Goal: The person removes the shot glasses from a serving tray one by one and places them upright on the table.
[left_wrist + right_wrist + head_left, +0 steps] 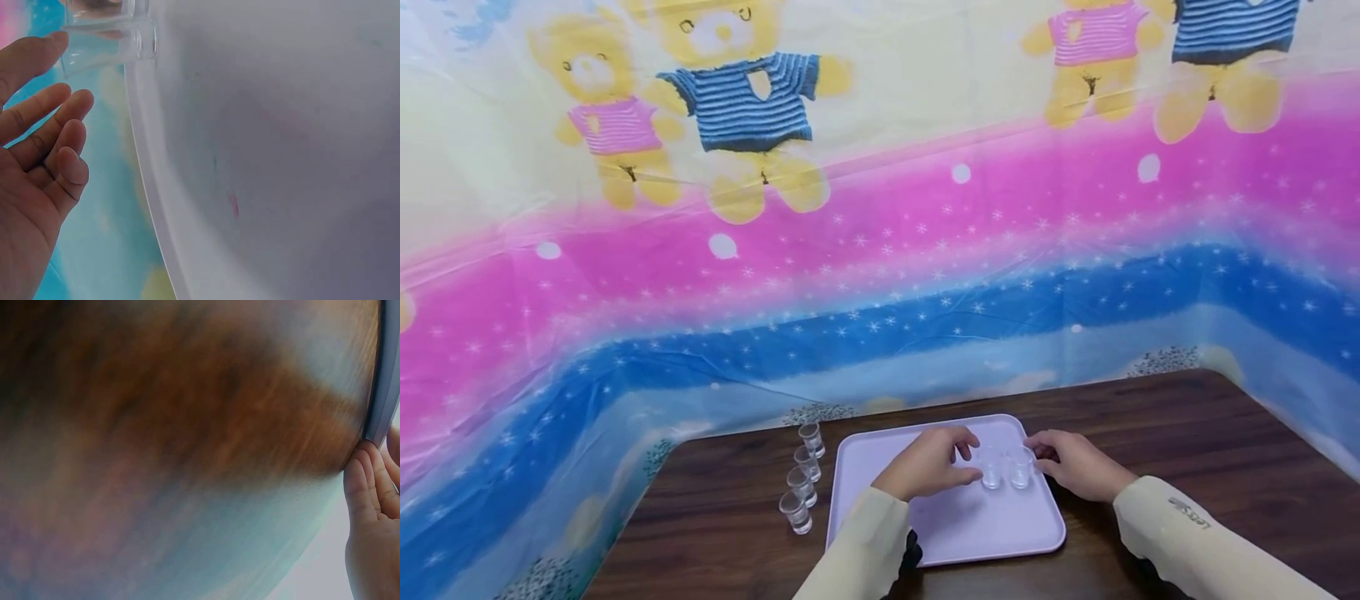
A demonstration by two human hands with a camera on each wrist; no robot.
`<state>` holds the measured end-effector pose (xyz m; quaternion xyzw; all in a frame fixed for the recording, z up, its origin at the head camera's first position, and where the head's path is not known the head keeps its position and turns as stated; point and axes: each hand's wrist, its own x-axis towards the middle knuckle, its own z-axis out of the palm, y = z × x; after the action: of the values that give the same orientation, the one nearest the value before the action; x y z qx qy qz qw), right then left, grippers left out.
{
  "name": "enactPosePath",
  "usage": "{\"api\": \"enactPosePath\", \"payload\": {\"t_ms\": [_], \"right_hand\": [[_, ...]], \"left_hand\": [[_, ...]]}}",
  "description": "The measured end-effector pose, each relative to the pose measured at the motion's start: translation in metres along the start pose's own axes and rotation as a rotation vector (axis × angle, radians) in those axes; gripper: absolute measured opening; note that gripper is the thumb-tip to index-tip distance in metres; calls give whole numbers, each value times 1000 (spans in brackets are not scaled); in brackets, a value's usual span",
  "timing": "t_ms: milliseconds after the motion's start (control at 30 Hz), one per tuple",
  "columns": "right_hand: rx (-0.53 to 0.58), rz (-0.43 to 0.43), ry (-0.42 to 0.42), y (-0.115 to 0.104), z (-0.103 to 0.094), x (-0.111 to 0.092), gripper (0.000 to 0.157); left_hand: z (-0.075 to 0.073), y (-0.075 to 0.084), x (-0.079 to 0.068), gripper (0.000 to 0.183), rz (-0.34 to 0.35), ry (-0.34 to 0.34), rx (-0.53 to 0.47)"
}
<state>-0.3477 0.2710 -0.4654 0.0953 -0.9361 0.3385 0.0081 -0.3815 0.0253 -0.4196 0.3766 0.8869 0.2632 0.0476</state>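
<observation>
Two small clear shot glasses stand upright side by side on a pale lilac tray (955, 533), toward its right side. My left hand (930, 461) is just left of the left shot glass (990, 472), thumb and fingers spread apart. In the left wrist view the thumb of this hand (37, 162) reaches the rim of a shot glass (103, 45). At the tray's right edge, my right hand (1078, 465) has its fingertips right beside the right shot glass (1019, 469). The right wrist view shows the right hand (375, 519) with extended fingers by the tray rim; the glasses are out of that view.
Several more shot glasses (801, 518) stand in a row on the dark wooden table (722, 508), left of the tray. Behind the table hangs a pink and blue cloth (880, 250) printed with teddy bears.
</observation>
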Motion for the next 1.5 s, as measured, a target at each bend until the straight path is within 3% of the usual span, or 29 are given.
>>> {"api": "enactPosePath", "payload": {"t_ms": [133,500,867,1067,1500], "right_hand": [[6,5,1,0,2,1,32],[0,14,3,-1,-1,-1,32],[-9,1,9,-1,2,1,31],[-9,12,4,0,1,3,32],[4,-1,-10,2,1,3,31]], "left_hand": [[1,2,4,34,-18,1,-16],[6,6,14,30,37,9,12],[-5,8,7,29,63,24,82],[-18,-2,-8,27,69,51,62],[-49,-32,-61,26,60,129,99]]}}
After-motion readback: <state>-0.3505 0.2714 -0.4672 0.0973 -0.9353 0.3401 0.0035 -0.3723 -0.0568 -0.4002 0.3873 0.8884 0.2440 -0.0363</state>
